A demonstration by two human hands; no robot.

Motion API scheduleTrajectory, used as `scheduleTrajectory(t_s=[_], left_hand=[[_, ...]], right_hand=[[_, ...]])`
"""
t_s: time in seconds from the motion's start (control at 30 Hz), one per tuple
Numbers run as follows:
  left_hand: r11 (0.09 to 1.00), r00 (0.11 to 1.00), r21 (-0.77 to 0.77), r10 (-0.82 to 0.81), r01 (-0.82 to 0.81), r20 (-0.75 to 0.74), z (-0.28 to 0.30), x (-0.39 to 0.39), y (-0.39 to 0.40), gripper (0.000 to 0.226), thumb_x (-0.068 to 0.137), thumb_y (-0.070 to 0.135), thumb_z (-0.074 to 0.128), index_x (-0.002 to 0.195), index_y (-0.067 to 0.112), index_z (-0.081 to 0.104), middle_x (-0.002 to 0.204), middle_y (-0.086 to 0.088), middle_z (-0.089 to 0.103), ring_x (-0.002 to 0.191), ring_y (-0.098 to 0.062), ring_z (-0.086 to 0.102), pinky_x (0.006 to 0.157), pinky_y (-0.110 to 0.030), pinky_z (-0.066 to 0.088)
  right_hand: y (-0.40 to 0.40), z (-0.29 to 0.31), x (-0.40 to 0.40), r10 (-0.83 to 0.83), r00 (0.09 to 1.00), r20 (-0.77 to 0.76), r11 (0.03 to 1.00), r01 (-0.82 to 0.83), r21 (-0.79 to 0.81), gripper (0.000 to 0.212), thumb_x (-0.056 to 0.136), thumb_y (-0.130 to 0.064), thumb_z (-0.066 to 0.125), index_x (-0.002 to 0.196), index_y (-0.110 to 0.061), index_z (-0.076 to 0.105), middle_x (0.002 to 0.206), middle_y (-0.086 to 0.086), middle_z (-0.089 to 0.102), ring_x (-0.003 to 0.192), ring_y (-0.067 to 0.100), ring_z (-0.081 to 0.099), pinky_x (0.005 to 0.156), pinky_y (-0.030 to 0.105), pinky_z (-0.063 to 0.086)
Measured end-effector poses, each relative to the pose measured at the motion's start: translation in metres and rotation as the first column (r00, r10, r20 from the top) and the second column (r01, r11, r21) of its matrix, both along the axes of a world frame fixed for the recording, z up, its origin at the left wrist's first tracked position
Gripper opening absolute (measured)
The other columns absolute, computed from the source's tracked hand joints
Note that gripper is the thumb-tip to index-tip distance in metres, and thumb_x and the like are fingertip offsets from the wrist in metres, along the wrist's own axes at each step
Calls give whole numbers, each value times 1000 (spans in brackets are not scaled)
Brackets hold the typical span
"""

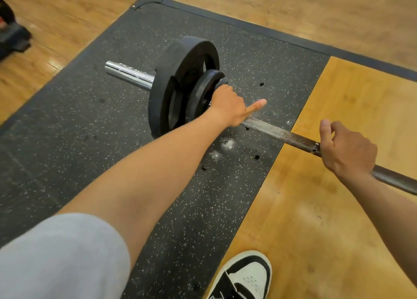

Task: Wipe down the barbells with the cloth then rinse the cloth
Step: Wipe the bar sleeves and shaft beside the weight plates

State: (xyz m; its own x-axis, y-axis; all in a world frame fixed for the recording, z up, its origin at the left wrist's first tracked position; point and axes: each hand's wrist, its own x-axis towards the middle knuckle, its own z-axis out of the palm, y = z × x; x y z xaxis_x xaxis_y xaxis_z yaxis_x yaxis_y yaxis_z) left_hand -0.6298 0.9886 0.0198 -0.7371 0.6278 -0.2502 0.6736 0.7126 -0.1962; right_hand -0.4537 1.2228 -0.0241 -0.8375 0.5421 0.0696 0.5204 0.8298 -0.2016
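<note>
Down low, lying across a black speckled rubber mat [112, 141] and a wooden platform [316, 208]: the barbell [279, 134], its chrome sleeve end [129, 72] pointing away to the left. Loaded with 2 black plates, a large plate [180, 73] outside and a small plate [208, 84] inside it. Left hand [228, 106] reaching to the small plate's inner side, fingers hidden against it, thumb stuck out straight; grip there impossible to tell. Right hand [345, 150] curled around the knurled shaft, grip clamped on the bar, thumb raised. Grey sleeve [61, 258] at lower left. Black-and-white shoe [246, 276] at the mat's edge. No cloth in view. White chalk dust on the mat beneath the shaft.
</note>
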Motion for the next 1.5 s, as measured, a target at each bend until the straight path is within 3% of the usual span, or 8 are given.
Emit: scheduleTrajectory(t_s=[0.13,0.37,0.53,0.7,0.8,1.03,1.33,1.5], left_hand=[[998,997,21,63,-62,-45,-8,11,-5,64,109,61,15,81,24,58,83,-8,67,107,-30,56,109,-39,35],[799,942,555,327,-232,-77,-52,82,-45,78,104,68,21,161,16,30,170,1,21,158,-20,10,120,-38,28],[893,956,366,293,-261,-32,-35,50,-22,89,100,71,13,142,8,59,156,-11,47,154,-26,25,125,-40,13],[988,981,-91,139,-127,137,12,15,15,86,106,64,2,66,14,60,66,-4,53,84,-27,56,114,-42,30],[987,988,-145,87,-68,127,11,14,12,77,110,55,7,108,15,73,72,-6,56,102,-33,63,110,-43,33],[840,950,484,306,-244,-53,-41,81,-46,72,105,64,24,156,15,41,166,0,32,157,-22,15,118,-42,32],[975,973,-20,223,-222,60,-15,12,9,89,105,59,1,98,14,78,114,-17,70,138,-34,42,122,-43,17],[710,860,622,498,-331,-110,-57,82,-17,71,107,60,21,156,14,42,168,-3,28,156,-26,17,124,-43,18]], right_hand=[[2,2,0,-11,1000,27,999,13,-53,62,104,-63,14,91,-17,53,62,8,46,68,36,48,68,40,33],[-3,-1,7,-17,1000,14,1000,18,-25,63,103,-64,14,88,-17,52,58,8,44,63,35,47,65,39,32],[-4,-7,8,-8,1000,-18,1000,8,8,66,102,-67,11,89,-18,54,56,7,45,59,34,48,63,37,33],[-1,-8,6,-4,1000,-16,1000,4,1,66,103,-65,16,91,-15,57,57,7,45,61,35,49,63,38,32],[-1,-9,5,-1,999,-39,1000,1,7,68,103,-66,16,91,-15,59,58,7,48,60,35,50,63,37,33],[1,-11,6,11,1000,-27,1000,-10,29,73,101,-71,12,91,-16,58,62,11,54,62,35,52,62,38,33],[1,-8,5,10,1000,-3,1000,-10,9,72,100,-70,13,91,-15,58,60,10,48,62,36,51,63,38,32],[0,-8,5,6,1000,-26,1000,-6,23,72,101,-71,15,90,-15,59,58,9,48,61,35,51,61,37,32]])
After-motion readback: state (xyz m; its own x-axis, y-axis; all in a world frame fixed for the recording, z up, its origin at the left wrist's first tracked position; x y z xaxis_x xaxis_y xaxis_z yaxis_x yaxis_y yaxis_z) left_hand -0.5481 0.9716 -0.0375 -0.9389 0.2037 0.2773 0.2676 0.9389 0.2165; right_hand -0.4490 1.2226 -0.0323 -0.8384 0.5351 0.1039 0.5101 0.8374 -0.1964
